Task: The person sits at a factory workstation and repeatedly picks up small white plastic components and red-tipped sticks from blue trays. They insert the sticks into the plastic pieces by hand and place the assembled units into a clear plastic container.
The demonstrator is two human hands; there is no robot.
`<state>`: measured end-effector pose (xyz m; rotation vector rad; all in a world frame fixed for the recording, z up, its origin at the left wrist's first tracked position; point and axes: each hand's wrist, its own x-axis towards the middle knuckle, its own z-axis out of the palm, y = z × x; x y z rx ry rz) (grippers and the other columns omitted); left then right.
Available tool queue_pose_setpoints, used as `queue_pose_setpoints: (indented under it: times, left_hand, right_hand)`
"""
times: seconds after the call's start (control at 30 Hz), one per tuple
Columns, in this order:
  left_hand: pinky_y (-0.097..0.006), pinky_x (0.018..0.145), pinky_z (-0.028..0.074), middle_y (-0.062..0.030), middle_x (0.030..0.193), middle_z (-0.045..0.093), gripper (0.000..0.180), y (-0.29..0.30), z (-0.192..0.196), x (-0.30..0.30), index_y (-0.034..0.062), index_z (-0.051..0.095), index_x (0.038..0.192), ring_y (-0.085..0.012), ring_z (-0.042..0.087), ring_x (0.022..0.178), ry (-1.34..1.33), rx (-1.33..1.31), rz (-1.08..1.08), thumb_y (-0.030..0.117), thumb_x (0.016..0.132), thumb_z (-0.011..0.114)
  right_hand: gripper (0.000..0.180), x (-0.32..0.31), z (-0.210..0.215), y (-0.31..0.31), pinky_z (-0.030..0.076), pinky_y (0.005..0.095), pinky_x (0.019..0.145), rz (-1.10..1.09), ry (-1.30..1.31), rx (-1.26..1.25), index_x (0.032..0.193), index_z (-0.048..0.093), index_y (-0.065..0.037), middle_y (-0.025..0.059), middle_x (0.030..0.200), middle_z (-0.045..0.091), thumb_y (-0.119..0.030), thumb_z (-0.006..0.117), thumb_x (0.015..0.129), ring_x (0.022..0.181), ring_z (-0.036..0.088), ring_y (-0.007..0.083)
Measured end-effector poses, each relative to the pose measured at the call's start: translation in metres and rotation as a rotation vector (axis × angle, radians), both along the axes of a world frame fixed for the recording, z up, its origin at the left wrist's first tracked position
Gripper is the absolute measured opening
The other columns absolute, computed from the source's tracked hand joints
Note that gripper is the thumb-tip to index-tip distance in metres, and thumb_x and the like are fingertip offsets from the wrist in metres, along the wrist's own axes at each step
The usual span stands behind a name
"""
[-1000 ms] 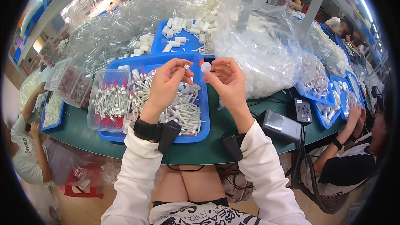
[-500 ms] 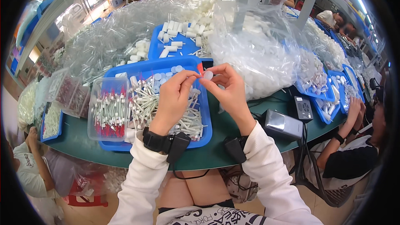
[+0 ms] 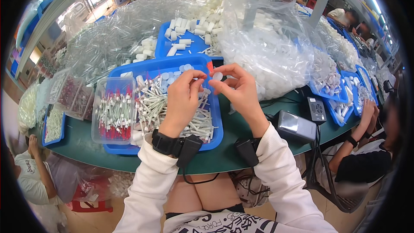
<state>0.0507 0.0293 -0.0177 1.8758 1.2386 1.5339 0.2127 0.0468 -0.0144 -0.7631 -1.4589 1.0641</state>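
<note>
I'm watching the right hand, whose thumb and forefinger pinch a small translucent white disc above the far right part of a blue tray. The left hand is just beside it, thumb and forefinger bent toward each other; from where I stand I cannot tell whether something thin sits between those fingertips. The disc looks like moulded plastic, so I'd judge it very light, fairly stiff with perhaps a little give, and smooth enough to skid out of a dry or hurried pinch. It doesn't strike me as fragile, though something this small would be easy to drop among the pale discs near the tray's far side. The rim seems the best place to take hold, thumb against forefinger, leaving the flat face uncovered. The white sticks heaped in the tray look thin, probably light and likelier to bend, so I'd pick one up by its middle. A clear plastic box of red-and-white sticks sits at the tray's left.
</note>
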Motion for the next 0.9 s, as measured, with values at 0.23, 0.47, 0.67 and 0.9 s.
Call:
queue_pose_setpoints:
  times: [0.23,0.47,0.67,0.9]
  left_hand:
    - [-0.024,0.06,0.045,-0.0063,0.075,0.061,0.008,-0.0038,0.005,-0.0007,-0.0021,0.061,0.092,-0.0109,0.056,0.065,0.034,-0.012,-0.052,0.004,0.091,0.055]
    - [-0.023,0.059,0.043,-0.005,0.076,0.061,0.008,-0.0075,0.0083,-0.0013,-0.0018,0.061,0.092,-0.0088,0.055,0.066,0.038,-0.055,-0.09,0.004,0.091,0.055]
    - [-0.037,0.063,0.046,-0.0108,0.08,0.058,0.007,-0.007,0.0103,-0.003,0.0026,0.062,0.09,-0.0301,0.058,0.074,0.307,0.225,0.059,0.006,0.084,0.062]
    - [-0.037,0.063,0.046,-0.0095,0.079,0.056,0.007,-0.0057,0.0099,-0.0028,0.0045,0.063,0.091,-0.0285,0.057,0.074,0.347,0.284,0.036,0.006,0.084,0.062]
  right_hand:
    - [0.029,-0.0008,0.0006,0.0012,0.051,0.0227,0.061,0.093,0.109,-0.055,0.101,0.059,0.003,0.0126,0.102,0.067,-0.004,0.073,0.077,0.066,0.065,0.0123]
    - [0.029,-0.0002,-0.0008,0.0029,0.052,0.0228,0.065,0.117,0.123,0.007,0.104,0.063,0.003,0.0104,0.102,0.066,0.0,0.071,0.077,0.071,0.066,0.013]
    - [0.028,0.0036,-0.0012,0.0032,0.053,0.0228,0.066,0.125,0.084,0.005,0.105,0.065,0.003,0.0095,0.101,0.066,0.002,0.071,0.077,0.075,0.068,0.0147]
    - [0.029,0.0061,-0.0016,0.0057,0.053,0.0231,0.067,0.133,0.077,-0.002,0.106,0.065,0.003,0.0101,0.099,0.068,0.002,0.071,0.077,0.076,0.068,0.0154]
